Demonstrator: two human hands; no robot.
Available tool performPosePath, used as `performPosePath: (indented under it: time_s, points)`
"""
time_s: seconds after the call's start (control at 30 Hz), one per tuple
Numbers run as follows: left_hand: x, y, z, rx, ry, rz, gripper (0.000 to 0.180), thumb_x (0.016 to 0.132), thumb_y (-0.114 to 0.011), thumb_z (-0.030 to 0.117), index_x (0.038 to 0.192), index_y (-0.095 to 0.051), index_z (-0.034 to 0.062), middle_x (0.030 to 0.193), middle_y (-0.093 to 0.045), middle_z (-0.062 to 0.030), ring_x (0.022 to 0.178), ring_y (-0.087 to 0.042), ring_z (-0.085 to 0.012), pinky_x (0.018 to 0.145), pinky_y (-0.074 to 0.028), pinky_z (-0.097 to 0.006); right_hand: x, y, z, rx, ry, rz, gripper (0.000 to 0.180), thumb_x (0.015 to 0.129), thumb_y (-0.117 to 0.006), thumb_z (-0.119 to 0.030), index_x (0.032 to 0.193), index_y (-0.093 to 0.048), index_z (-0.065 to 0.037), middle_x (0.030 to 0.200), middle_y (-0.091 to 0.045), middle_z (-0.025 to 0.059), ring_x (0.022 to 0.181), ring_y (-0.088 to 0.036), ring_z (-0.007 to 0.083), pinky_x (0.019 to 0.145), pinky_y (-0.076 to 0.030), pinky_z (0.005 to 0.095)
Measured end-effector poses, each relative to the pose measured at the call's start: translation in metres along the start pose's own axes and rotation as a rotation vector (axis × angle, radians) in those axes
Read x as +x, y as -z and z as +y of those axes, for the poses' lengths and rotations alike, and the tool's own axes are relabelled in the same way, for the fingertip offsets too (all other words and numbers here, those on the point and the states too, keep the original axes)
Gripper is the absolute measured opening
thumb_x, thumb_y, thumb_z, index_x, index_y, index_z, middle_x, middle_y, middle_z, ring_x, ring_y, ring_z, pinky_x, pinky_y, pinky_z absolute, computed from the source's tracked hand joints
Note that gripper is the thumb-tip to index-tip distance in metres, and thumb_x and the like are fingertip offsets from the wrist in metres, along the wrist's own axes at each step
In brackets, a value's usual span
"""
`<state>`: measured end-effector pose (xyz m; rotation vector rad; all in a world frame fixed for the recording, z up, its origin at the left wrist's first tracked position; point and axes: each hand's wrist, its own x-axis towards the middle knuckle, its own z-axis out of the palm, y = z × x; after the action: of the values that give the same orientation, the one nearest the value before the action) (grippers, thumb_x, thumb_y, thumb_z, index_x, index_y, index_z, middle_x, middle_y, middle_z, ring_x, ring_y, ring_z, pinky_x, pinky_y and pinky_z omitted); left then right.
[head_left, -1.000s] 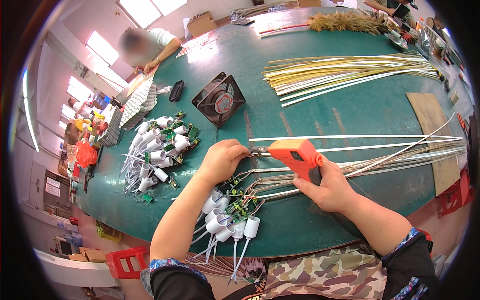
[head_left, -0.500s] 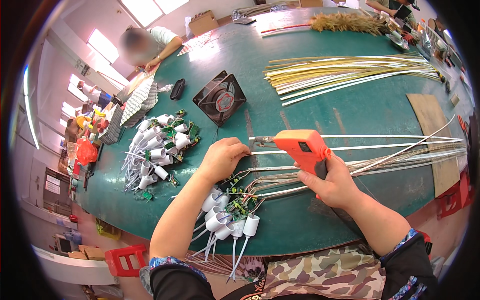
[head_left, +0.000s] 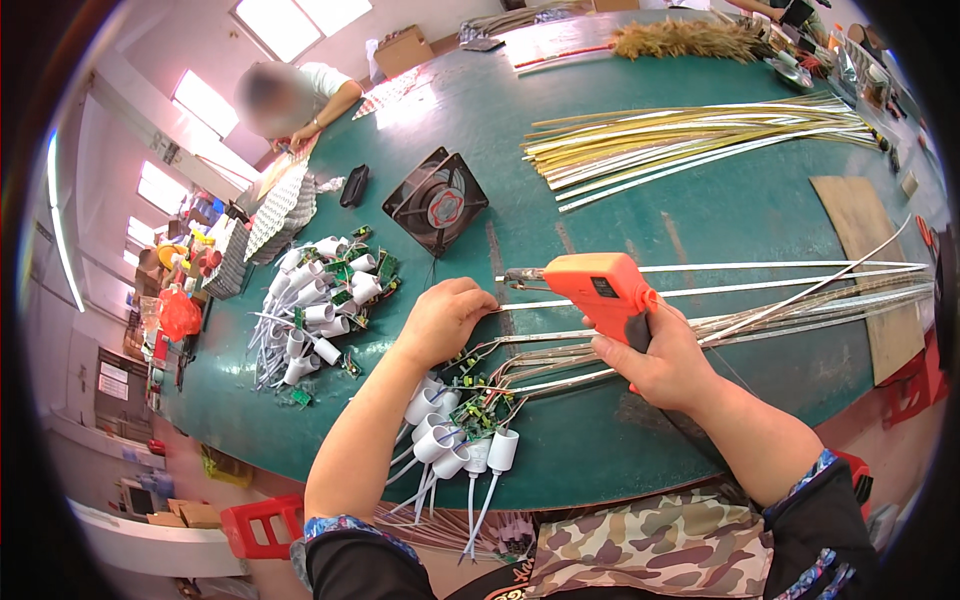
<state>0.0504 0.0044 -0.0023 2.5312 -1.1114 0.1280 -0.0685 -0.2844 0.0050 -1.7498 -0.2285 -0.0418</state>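
My right hand [head_left: 665,355] is wrapped around the grip of the orange glue gun [head_left: 598,285], fingers closed on the handle, nozzle pointing left toward my other hand. My left hand [head_left: 443,320] is curled knuckles-up, pressing down on the strips [head_left: 720,292] right where the nozzle tip ends; I cannot tell what its fingertips pinch underneath. The gun sits over the middle of the green table [head_left: 620,440], nearer the front edge than the far one.

The strips run from under my left hand out to the right edge. Just below my left hand, at the front edge, lies a cluster of white sockets [head_left: 455,440] with small green circuit boards, their wires hanging over the edge. A bigger heap of the same sockets [head_left: 315,310] lies toward the left edge. A black fan [head_left: 436,200] lies behind my left hand, well apart from it. A bundle of yellowish strips [head_left: 690,135] lies toward the far right, and a brown board [head_left: 865,235] near the right edge. Another person [head_left: 300,95] works at the far left corner.
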Motion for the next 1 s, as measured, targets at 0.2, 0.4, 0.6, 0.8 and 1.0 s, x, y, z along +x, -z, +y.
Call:
performPosePath:
  time_s: [0.2, 0.4, 0.6, 0.8, 1.0]
  points:
    - [0.0, 0.005, 0.005, 0.003, -0.003, -0.006, 0.01, 0.084, -0.067, 0.008, 0.093, -0.07, 0.0076, 0.091, -0.066, -0.009, 0.089, -0.063, -0.0317, 0.077, -0.052, -0.041, 0.0, 0.001, 0.0, -0.015, 0.017, 0.009, 0.051, 0.088, -0.068, -0.025, 0.131, -0.051, -0.003, 0.113, -0.064, 0.0192, 0.104, -0.061, 0.0363, 0.091, -0.047, 0.0416]
    - [0.001, 0.02, 0.019, 0.232, -0.11, -0.032, 0.022, 0.079, -0.066, 0.006, 0.101, -0.066, 0.0066, 0.095, -0.064, -0.0095, 0.091, -0.063, -0.0309, 0.08, -0.052, -0.04, 0.002, 0.003, 0.001, -0.007, 0.019, 0.003, 0.053, 0.088, -0.068, -0.025, 0.133, -0.051, -0.003, 0.115, -0.064, 0.0191, 0.105, -0.061, 0.0367, 0.092, -0.047, 0.042]
    - [-0.002, 0.012, 0.026, 0.383, -0.04, -0.171, 0.024, 0.078, -0.062, 0.003, 0.101, -0.064, 0.0068, 0.093, -0.063, -0.0106, 0.09, -0.063, -0.0316, 0.081, -0.053, -0.042, 0.001, 0.003, 0.0, 0.016, 0.015, 0.008, 0.053, 0.088, -0.068, -0.025, 0.133, -0.05, -0.003, 0.115, -0.063, 0.0195, 0.105, -0.061, 0.0375, 0.092, -0.046, 0.0426]
    - [-0.003, 0.012, 0.017, 0.182, 0.039, -0.09, 0.027, 0.079, -0.059, 0.0, 0.105, -0.062, 0.0047, 0.092, -0.064, -0.0128, 0.092, -0.063, -0.0338, 0.079, -0.052, -0.043, 0.001, 0.004, 0.001, 0.06, -0.001, 0.006, 0.054, 0.088, -0.068, -0.026, 0.133, -0.05, -0.004, 0.117, -0.062, 0.02, 0.105, -0.061, 0.0381, 0.092, -0.046, 0.043]
    - [-0.008, 0.004, 0.014, -0.004, 0.125, 0.028, 0.023, 0.079, -0.057, -0.001, 0.1, -0.064, 0.0033, 0.089, -0.062, -0.0141, 0.09, -0.061, -0.0345, 0.079, -0.05, -0.043, 0.0, 0.004, 0.002, 0.07, -0.018, 0.005, 0.055, 0.088, -0.069, -0.028, 0.134, -0.05, -0.004, 0.118, -0.062, 0.02, 0.106, -0.06, 0.0389, 0.092, -0.046, 0.0439]
